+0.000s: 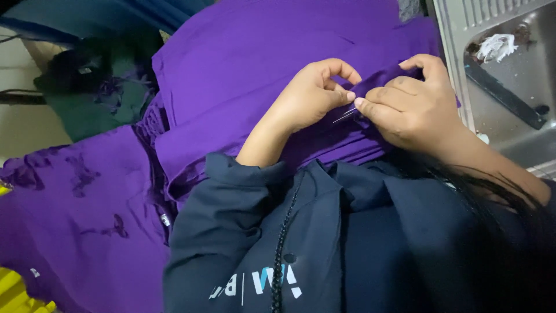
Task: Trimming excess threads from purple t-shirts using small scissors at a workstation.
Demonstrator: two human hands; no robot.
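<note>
A large purple cloth (272, 52) lies folded over my lap and spreads to the left. My left hand (310, 95) pinches a raised fold of it between thumb and fingers. My right hand (414, 104) grips the same fold from the right, and its fingertips hold a thin silver needle (344, 115) that points left toward my left thumb. The two hands nearly touch at the fold. My dark blue sleeves and top fill the lower part of the view.
A metal machine bed (509, 69) with a black bar and a wad of white thread scraps (495, 46) stands at the upper right. Dark green cloth (92, 93) lies at the upper left. Something yellow (17, 295) shows at the bottom left.
</note>
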